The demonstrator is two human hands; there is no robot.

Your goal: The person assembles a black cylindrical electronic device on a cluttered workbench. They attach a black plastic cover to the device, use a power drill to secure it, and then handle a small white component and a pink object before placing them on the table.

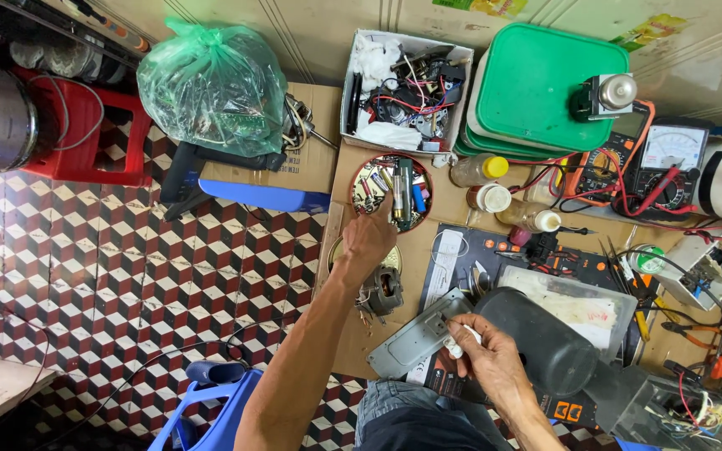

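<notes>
Left hand [368, 238] is stretched up to the round red-rimmed tin of small parts [392, 191] at centre frame, fingers dipping in, nothing clearly gripped. Right hand [488, 361], lower centre, pinches a small white piece [464, 341] over the grey metal plate [415, 337] lying diagonally.

Quick count: two hands, left [371, 238] and right [486, 355]. One round tin [363, 171] of small parts, one white box [359, 79] of wires, one green bag [211, 83]. Three small bottles [478, 169] in a cluster. Two meters [670, 154], one red stool [94, 134], one motor [382, 292], one stack of green trays [536, 79].
</notes>
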